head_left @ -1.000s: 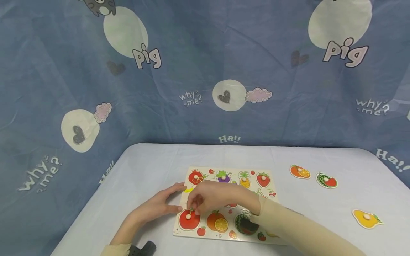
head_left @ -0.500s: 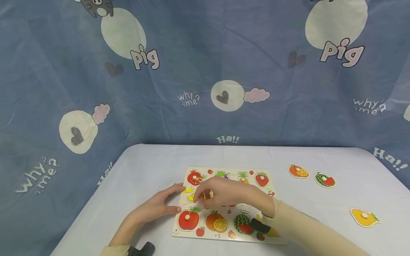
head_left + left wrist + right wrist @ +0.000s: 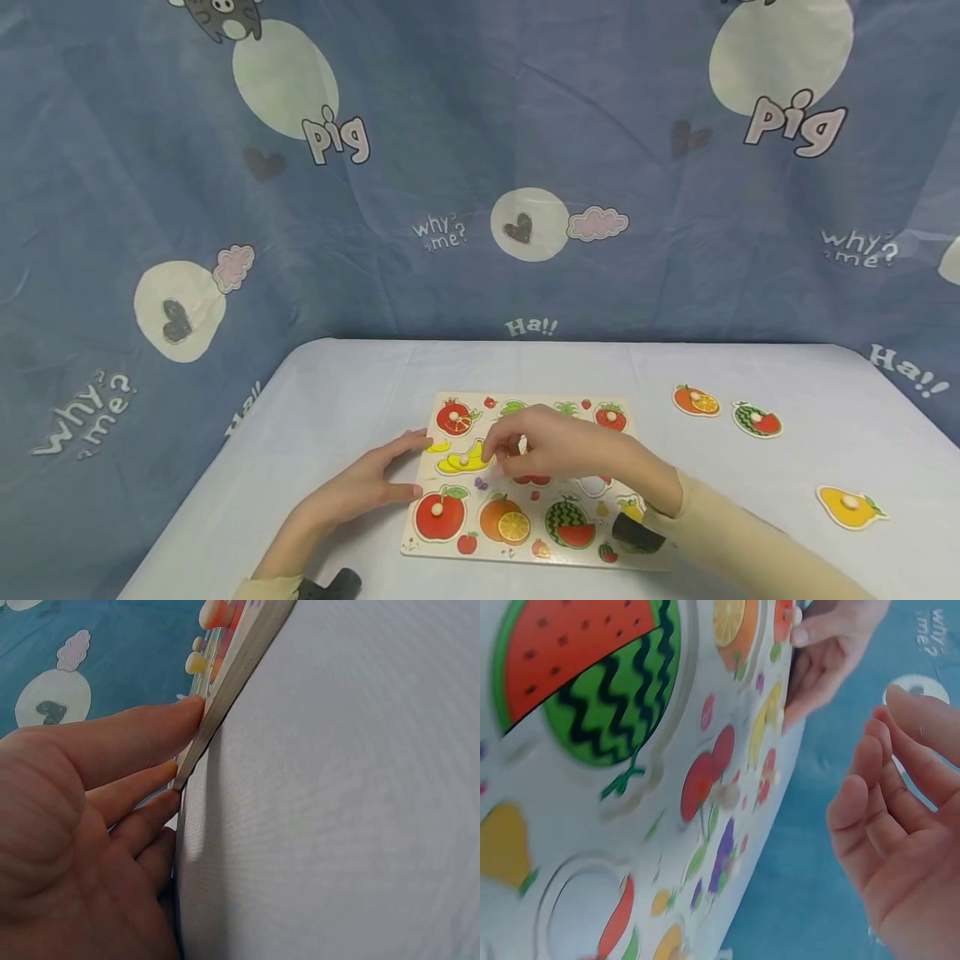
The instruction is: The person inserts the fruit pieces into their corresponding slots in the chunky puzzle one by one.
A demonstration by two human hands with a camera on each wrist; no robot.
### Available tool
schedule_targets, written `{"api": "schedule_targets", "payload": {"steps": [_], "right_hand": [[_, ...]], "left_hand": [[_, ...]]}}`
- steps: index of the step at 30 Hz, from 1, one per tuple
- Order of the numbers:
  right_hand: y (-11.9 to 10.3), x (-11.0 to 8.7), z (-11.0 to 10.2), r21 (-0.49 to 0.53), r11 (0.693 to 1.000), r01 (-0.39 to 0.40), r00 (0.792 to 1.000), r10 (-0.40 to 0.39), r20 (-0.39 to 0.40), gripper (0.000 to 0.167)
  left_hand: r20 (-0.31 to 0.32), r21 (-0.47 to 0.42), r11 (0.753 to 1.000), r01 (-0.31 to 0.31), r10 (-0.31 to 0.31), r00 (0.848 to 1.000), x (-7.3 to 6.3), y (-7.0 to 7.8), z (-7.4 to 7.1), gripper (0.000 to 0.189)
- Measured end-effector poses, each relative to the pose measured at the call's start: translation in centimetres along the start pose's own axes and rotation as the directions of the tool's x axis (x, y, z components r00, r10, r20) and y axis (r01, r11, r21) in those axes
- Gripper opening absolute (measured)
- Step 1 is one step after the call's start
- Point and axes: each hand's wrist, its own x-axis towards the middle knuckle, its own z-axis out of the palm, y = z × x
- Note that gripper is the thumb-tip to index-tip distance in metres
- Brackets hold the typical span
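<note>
The board (image 3: 442, 552) lies flat on the white tabletop (image 3: 750, 475), near the middle of the head view, with printed fruit and knobbed pieces across it. The apple piece (image 3: 440, 514) is in the near left corner, the banana piece (image 3: 463, 459) beyond it and the pomegranate piece (image 3: 453, 417) in the far left corner. Along the near side, the printed orange (image 3: 504, 518) and printed watermelon (image 3: 568, 523) show without knobs.

The right hand (image 3: 553, 443) is above the board, just right of the banana piece; its fingers are loosely bent, with nothing in them, as the right wrist view shows. The left hand (image 3: 358, 492) is at the board's left edge, fingers extended and spread from the thumb, tips touching the edge without wrapping round it.

To the right of the board, three loose pieces lie on the tabletop: the orange piece (image 3: 696, 401) and the watermelon piece (image 3: 757, 420) close together at the far side, and the yellow piece (image 3: 850, 507) nearer the person. Both arms wear beige sleeves (image 3: 750, 533). Behind the tabletop hangs a blue cloth (image 3: 420, 292) printed with hearts, pink clouds and "pig".
</note>
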Motion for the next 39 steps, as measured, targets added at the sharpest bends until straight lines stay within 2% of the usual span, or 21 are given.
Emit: {"api": "schedule_targets", "payload": {"steps": [6,13,21,28,39], "right_hand": [[0.8,-1.4,-0.6,0.012,0.999,-0.035,0.999,0.035,-0.038,0.014],[1.4,-2.7,-1.1,0.042,0.997,-0.064,0.995,0.067,-0.073,0.015],[2.0,-3.6,-1.7,0.004,0.996,-0.092,0.989,0.092,-0.116,0.02],[2.7,-4.9,-2.7,-0.015,0.989,-0.146,0.977,0.141,-0.159,0.023],[4.2,-6.9,-4.0,-0.038,0.988,-0.147,0.959,0.133,-0.249,0.022]], "left_hand": [[-0.014,0.007,1.0,0.024,-0.024,1.0,0.2,-0.1,0.1,0.066],[-0.003,-0.007,1.0,0.008,-0.008,1.0,0.2,-0.3,0.1,0.065],[-0.007,-0.001,1.0,0.021,-0.021,1.0,0.2,-0.3,0.1,0.066],[-0.003,-0.01,1.0,0.0,0.0,1.0,0.2,-0.2,0.1,0.065],[-0.008,0.0,1.0,0.028,-0.028,1.0,0.5,-0.5,0.2,0.066]]}}
